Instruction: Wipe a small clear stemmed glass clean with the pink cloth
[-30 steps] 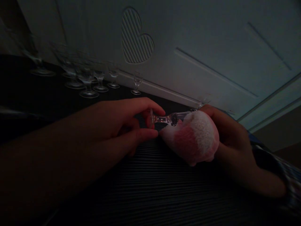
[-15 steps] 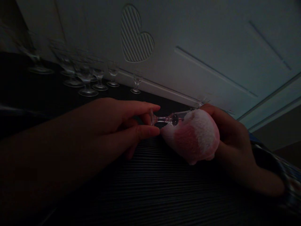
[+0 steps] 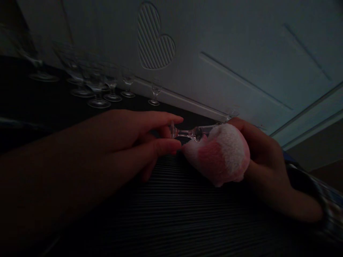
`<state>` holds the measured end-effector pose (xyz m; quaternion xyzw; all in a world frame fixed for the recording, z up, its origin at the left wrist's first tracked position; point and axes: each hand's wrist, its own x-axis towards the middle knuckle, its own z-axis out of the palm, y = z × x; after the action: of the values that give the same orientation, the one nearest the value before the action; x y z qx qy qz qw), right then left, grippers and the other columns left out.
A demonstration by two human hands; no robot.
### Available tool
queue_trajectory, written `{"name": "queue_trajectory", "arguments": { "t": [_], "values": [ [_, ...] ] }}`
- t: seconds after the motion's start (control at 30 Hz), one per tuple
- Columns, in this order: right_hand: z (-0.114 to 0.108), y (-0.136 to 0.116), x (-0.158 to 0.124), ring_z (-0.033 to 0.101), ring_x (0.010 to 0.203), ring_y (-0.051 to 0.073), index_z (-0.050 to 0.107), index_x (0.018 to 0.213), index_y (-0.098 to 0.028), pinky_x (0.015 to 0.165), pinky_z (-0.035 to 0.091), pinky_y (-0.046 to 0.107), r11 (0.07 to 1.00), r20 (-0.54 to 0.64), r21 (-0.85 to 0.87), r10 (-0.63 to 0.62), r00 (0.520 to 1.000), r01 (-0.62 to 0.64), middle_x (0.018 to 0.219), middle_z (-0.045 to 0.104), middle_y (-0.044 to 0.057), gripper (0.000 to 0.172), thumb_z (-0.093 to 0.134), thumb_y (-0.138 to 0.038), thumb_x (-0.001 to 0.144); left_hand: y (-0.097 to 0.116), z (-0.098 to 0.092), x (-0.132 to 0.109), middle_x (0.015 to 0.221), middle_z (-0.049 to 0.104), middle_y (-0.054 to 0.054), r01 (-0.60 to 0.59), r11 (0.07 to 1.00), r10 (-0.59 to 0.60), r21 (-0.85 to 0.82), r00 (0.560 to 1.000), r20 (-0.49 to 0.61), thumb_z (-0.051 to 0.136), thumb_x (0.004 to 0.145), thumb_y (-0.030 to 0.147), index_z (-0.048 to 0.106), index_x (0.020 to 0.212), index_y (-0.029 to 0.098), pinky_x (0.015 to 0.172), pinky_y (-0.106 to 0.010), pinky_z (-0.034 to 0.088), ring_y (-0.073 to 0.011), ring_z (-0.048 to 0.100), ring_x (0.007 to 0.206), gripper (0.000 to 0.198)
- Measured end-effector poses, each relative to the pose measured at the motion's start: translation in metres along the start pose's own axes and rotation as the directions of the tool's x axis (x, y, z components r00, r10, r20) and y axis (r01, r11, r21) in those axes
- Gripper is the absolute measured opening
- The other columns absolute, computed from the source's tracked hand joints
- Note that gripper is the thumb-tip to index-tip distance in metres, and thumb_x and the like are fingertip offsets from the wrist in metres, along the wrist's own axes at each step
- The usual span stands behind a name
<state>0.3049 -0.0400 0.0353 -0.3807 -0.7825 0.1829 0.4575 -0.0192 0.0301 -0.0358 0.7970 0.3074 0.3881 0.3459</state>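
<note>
A small clear stemmed glass lies sideways between my two hands above the dark ribbed surface. My left hand has its thumb and fingers around the foot of the glass. On the other side, my right hand grips a fluffy pink-and-white cloth. The cloth bunches up against the bowl end of the glass and covers part of it. The rim and most of the right fingers are hidden behind the cloth.
Several clear stemmed glasses stand upright at the back left. A single small glass stands nearer the middle, and another glass shows partly behind my right hand. A pale panel with a heart-shaped relief rises behind the dark surface.
The glass has shifted and turned very slightly between my hands. My left fingers have moved a little on its foot; both hands otherwise keep their places.
</note>
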Motion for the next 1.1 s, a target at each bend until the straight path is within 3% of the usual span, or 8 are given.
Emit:
{"name": "queue_trajectory", "arguments": {
  "t": [0.07, 0.13, 0.27, 0.4, 0.6, 0.7, 0.83, 1.1],
  "values": [
    [0.0, -0.001, 0.0, 0.068, 0.072, 0.015, 0.081, 0.093, -0.029, 0.075, 0.065, 0.029, 1.0, 0.003, -0.007, 0.006, 1.0, -0.006, 0.085, 0.077, -0.007, 0.029, 0.108, -0.032, 0.104, 0.005, 0.003, 0.002, 0.057, 0.064, 0.016, 0.011, 1.0, -0.011, -0.003, 1.0, 0.013, 0.077, 0.124, 0.039, 0.08, 0.175, 0.048, 0.075, -0.026, 0.077, -0.0221, 0.095, 0.076, 0.052],
    [0.001, -0.001, 0.0, 0.07, 0.074, 0.016, 0.082, 0.096, -0.029, 0.075, 0.066, 0.031, 1.0, 0.005, -0.01, 0.006, 1.0, -0.006, 0.087, 0.079, -0.007, 0.029, 0.108, -0.036, 0.105, 0.013, 0.007, 0.005, 0.057, 0.061, 0.016, 0.015, 1.0, -0.015, 0.004, 1.0, 0.018, 0.074, 0.124, 0.044, 0.081, 0.174, 0.045, 0.08, -0.028, 0.079, -0.0243, 0.098, 0.086, 0.05],
    [0.0, -0.001, -0.001, 0.077, 0.079, 0.02, 0.081, 0.096, -0.03, 0.074, 0.066, 0.033, 1.0, 0.01, -0.014, 0.007, 1.0, -0.007, 0.09, 0.083, -0.004, 0.031, 0.109, -0.038, 0.104, 0.032, 0.011, 0.013, 0.063, 0.062, 0.013, -0.01, 1.0, 0.01, -0.018, 1.0, 0.013, 0.075, 0.12, 0.055, 0.091, 0.156, 0.043, 0.078, -0.027, 0.079, -0.0255, 0.098, 0.09, 0.041],
    [0.0, -0.001, 0.0, 0.077, 0.08, 0.02, 0.08, 0.09, -0.03, 0.076, 0.067, 0.033, 1.0, 0.014, 0.002, 0.005, 1.0, -0.005, 0.091, 0.083, -0.004, 0.032, 0.11, -0.034, 0.102, 0.038, 0.012, 0.016, 0.06, 0.061, 0.012, -0.012, 0.997, 0.014, -0.08, 1.0, 0.025, 0.074, 0.117, 0.045, 0.094, 0.151, 0.048, 0.094, -0.031, 0.081, -0.0251, 0.099, 0.1, 0.039],
    [0.0, -0.001, 0.002, 0.063, 0.069, 0.016, 0.081, 0.092, -0.028, 0.073, 0.063, 0.031, 1.0, 0.001, 0.012, -0.006, 1.0, 0.006, 0.083, 0.073, -0.007, 0.032, 0.113, -0.029, 0.095, 0.036, 0.01, 0.013, 0.065, 0.066, 0.013, -0.016, 0.994, 0.019, -0.107, 0.999, 0.036, 0.072, 0.116, 0.041, 0.094, 0.151, 0.049, 0.091, -0.028, 0.08, -0.0244, 0.099, 0.103, 0.042],
    [0.0, -0.001, 0.002, 0.055, 0.065, 0.015, 0.08, 0.093, -0.028, 0.073, 0.064, 0.032, 1.0, 0.004, 0.002, 0.004, 1.0, -0.004, 0.081, 0.07, -0.008, 0.033, 0.112, -0.03, 0.095, 0.039, 0.009, 0.015, 0.091, 0.086, 0.013, -0.012, 0.997, 0.014, -0.082, 1.0, 0.022, 0.072, 0.116, 0.043, 0.095, 0.147, 0.049, 0.088, -0.024, 0.078, -0.0225, 0.099, 0.106, 0.039],
    [0.0, -0.002, 0.002, 0.063, 0.071, 0.019, 0.079, 0.096, -0.028, 0.075, 0.065, 0.034, 1.0, 0.003, -0.01, 0.021, 1.0, -0.021, 0.084, 0.074, -0.005, 0.033, 0.111, -0.036, 0.097, 0.04, 0.011, 0.02, 0.116, 0.09, 0.019, -0.011, 0.995, 0.015, -0.097, 0.999, 0.049, 0.066, 0.115, 0.039, 0.095, 0.15, 0.045, 0.08, -0.018, 0.072, -0.0176, 0.098, 0.096, 0.046],
    [-0.001, -0.001, 0.0, 0.056, 0.065, 0.017, 0.081, 0.088, -0.029, 0.073, 0.064, 0.033, 1.0, 0.015, 0.006, -0.017, 1.0, 0.017, 0.082, 0.073, -0.007, 0.033, 0.114, -0.025, 0.092, 0.02, 0.013, 0.0, 0.133, 0.094, 0.007, -0.029, 0.99, 0.019, -0.14, 0.997, -0.074, 0.04, 0.126, 0.059, 0.086, 0.17, 0.043, 0.094, -0.034, 0.082, -0.0386, 0.093, 0.148, 0.066]
  ]
}}
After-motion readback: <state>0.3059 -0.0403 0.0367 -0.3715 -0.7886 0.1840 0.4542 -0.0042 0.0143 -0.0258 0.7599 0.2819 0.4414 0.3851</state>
